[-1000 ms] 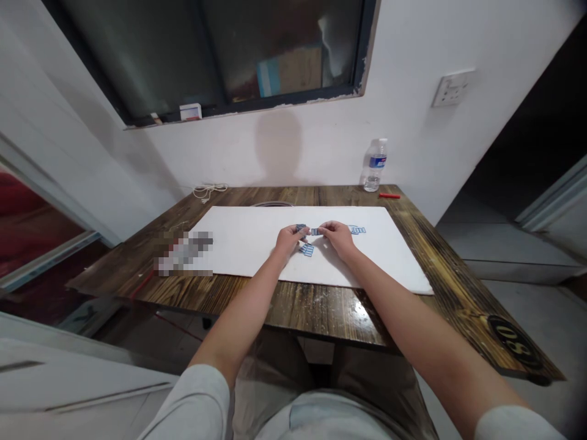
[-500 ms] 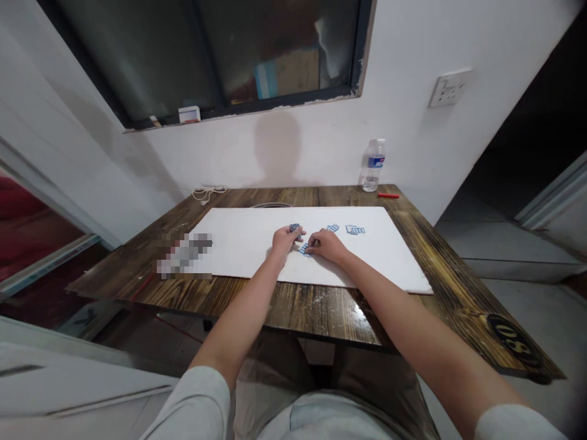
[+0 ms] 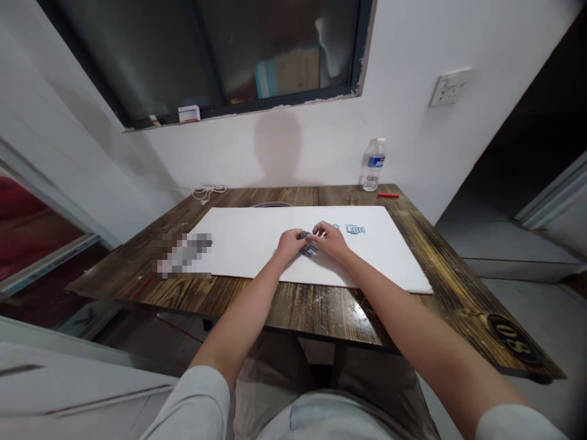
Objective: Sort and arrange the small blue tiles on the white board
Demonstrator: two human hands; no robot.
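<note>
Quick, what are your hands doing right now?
Left hand: fingers closed against the small blue-printed pieces; too small to tell if gripping.
Right hand: fingers closed at those same pieces; grip also cannot be told.

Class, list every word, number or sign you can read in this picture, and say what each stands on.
"08" (could be "80" from this angle): round black tag on the wooden table.
Water bottle label: too small to read.
Blue-printed pieces: too small to read.

This is a bare workroom, with a chipped window frame (image 3: 361, 49) and wall socket (image 3: 450, 87) showing above the scorched-wood table (image 3: 321, 311) and grey floor (image 3: 527, 293) stretching beside it.
</note>
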